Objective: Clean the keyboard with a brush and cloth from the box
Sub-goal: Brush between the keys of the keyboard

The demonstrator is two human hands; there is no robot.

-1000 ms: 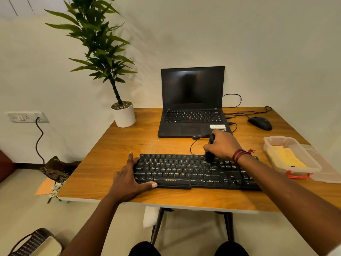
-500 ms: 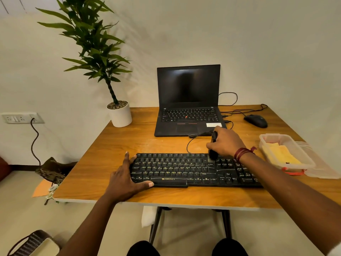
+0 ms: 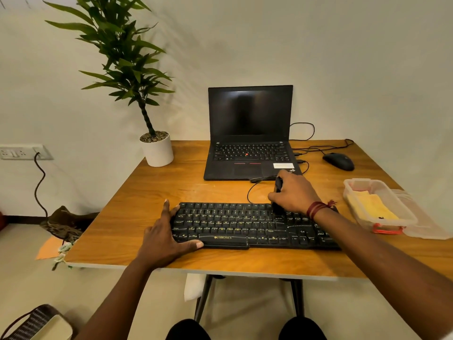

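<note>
A black keyboard point(image 3: 245, 224) lies near the front edge of the wooden table point(image 3: 171, 190). My left hand point(image 3: 164, 238) rests flat against the keyboard's left end, thumb along its front edge. My right hand point(image 3: 294, 192) is closed around a black brush point(image 3: 278, 186), held upright with its bristle end on the keyboard's top row, right of the middle. A clear plastic box point(image 3: 382, 207) stands to the right with a yellow cloth point(image 3: 372, 206) lying inside it.
An open black laptop point(image 3: 248, 136) sits behind the keyboard, with a black mouse point(image 3: 338, 161) and cables to its right. A potted plant point(image 3: 157, 149) occupies the back left corner. The box's clear lid point(image 3: 426, 224) lies beside the box at the right edge.
My right hand has drawn the brush from lower key rows up to the keyboard's top row. My left hand stays on the keyboard's left end.
</note>
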